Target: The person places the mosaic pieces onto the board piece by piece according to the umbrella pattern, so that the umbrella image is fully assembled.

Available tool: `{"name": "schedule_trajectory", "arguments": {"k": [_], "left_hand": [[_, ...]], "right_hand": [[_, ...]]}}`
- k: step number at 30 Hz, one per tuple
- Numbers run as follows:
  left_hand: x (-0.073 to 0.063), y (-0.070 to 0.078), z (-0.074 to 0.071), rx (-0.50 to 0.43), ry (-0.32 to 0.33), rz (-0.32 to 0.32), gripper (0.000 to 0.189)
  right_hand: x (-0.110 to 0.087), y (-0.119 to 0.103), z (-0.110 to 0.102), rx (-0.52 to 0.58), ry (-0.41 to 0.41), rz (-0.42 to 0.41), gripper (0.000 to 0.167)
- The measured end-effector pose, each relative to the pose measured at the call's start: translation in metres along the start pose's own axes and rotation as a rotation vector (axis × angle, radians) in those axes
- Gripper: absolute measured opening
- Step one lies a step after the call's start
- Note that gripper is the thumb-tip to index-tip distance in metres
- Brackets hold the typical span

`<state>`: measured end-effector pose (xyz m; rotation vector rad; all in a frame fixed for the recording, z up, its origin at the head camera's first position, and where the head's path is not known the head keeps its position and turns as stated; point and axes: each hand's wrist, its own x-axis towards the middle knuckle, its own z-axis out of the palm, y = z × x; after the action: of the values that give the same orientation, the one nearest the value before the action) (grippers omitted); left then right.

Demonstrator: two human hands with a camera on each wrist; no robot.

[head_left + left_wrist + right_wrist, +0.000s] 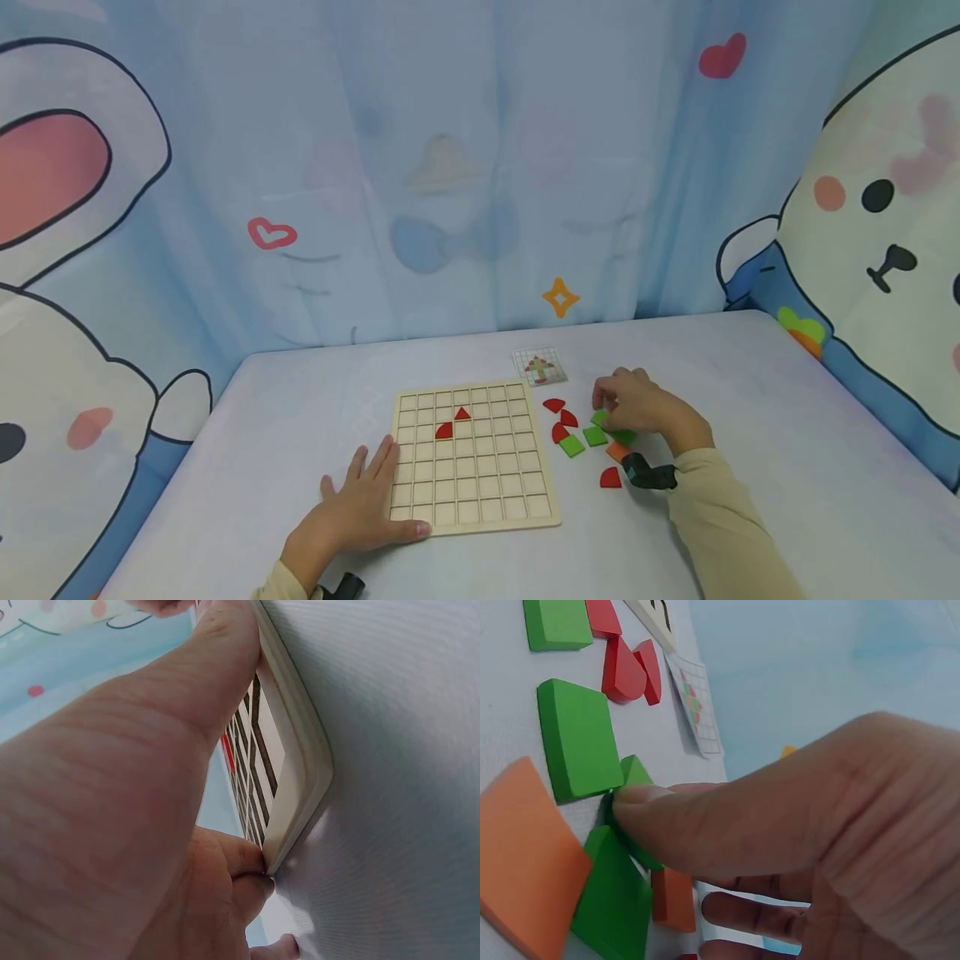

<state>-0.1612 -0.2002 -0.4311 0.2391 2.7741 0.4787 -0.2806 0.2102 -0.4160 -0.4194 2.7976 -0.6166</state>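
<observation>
My left hand lies with spread, mostly straight fingers along the left side of a wooden grid board. Its thumb touches the front edge near the corner, as the left wrist view also shows. A red triangle and a red quarter-circle piece sit in grid cells. Right of the board, my right hand reaches down over loose pieces. Its thumb and a finger pinch a green tile, partly hidden by the thumb. Beside it are another green tile and an orange piece.
Several red quarter-circle pieces and green tiles lie between board and right hand. One red quarter-circle lies nearer the front. A pattern card lies behind the board. A patterned curtain hangs at the table's back.
</observation>
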Motion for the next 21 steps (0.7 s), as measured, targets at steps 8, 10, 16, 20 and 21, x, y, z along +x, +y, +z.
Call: {"name": "schedule_trajectory", "arguments": {"k": [8, 10, 16, 20, 21], "left_hand": [[0.0008, -0.0018, 0.0012, -0.009, -0.001, 0.003, 0.129], [0.0013, -0.0022, 0.0015, -0.008, -0.003, 0.004, 0.128], [0.0008, -0.0022, 0.0011, -0.007, 0.003, 0.01, 0.129], [0.0013, -0.0029, 0.0021, -0.004, 0.005, 0.011, 0.129], [0.0013, -0.0029, 0.0021, -0.002, 0.004, 0.009, 0.129]], "right_hand": [[0.0035, 0.0024, 0.0043, 0.048, 0.065, 0.0, 0.02], [0.0034, 0.0028, 0.0047, 0.095, 0.091, -0.011, 0.017], [0.0039, 0.0038, 0.0047, 0.248, 0.15, -0.025, 0.008], [0.0063, -0.0002, 0.0075, 0.294, 0.223, -0.046, 0.006], [0.0072, -0.0023, 0.0086, 0.303, 0.243, -0.054, 0.006]]}}
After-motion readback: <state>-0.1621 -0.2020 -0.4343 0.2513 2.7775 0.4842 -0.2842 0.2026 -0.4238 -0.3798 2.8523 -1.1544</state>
